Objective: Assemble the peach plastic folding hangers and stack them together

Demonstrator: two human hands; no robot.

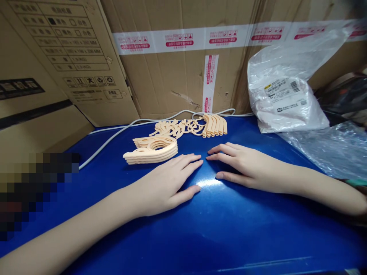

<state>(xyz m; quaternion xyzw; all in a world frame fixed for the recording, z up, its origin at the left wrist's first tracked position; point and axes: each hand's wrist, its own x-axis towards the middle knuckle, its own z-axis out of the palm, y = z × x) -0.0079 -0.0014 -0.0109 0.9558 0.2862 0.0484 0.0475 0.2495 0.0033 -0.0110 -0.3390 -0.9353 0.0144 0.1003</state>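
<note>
At the table's (229, 236) back left corner we see a printed carton (74, 42), and from beside it a white cable (104, 143) runs along the back edge. Next, left of the middle and towards that edge, we find a stack of cream plastic pieces (151, 157), lying flat. Just in front of it, the left hand (169, 187) is palm down, fingers stretched and thumb spread, holding nothing; we cannot tell whether it touches the stack. Behind, near the back edge, lie a jumble of small cream hooks (180, 128) and, right beside it, a row of curved cream pieces (211, 124). In front of that row the right hand (246, 164) reaches inward, fingers loosely parted, also gripping nothing; the two hands are apart, fingertips near each other. Towards the back right corner we see a white bag (283, 99) with a label, then clear plastic wrap (332, 149) along the right edge.
</note>
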